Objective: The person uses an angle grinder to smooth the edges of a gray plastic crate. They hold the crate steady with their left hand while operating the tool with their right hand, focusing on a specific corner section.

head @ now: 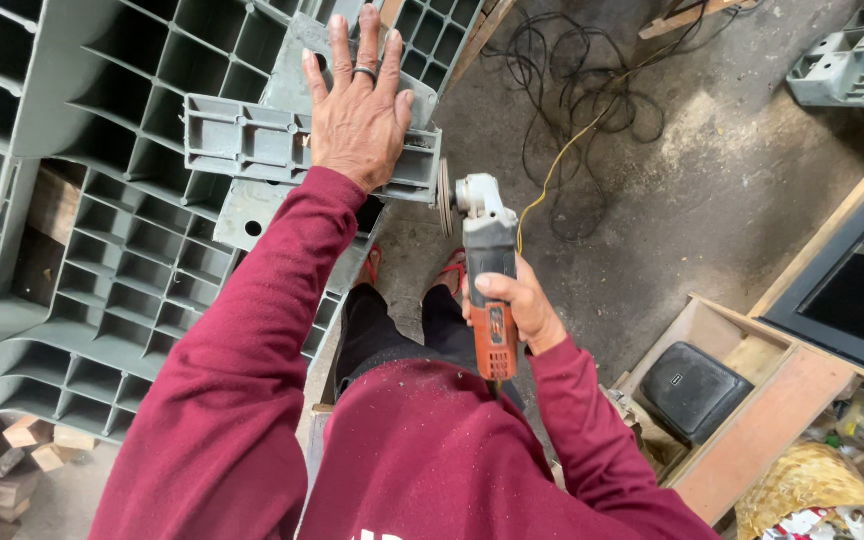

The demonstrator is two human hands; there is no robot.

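The angle grinder (487, 270) sat just right of the frame's centre, its long axis running nearly straight up and down the picture. Its pale metal head pointed toward the top of the frame and its orange body toward the person's chest. The disc (445, 198) stood edge-on at the head's left side, just beside the right end of the grey plastic block (242, 140); whether it touched the block could not be made out. The right hand (517, 310) had its grip clenched around the orange body, covering its middle. The left hand (357, 105) lay flat with fingers spread, pressing down on the block and hiding its centre. The block's long axis ran left to right across the upper middle, resting on a grey ribbed pallet (122, 260) that was cut off by the left edge. A tangle of black cable (572, 90) lay on the concrete floor (712, 190) in the upper right.
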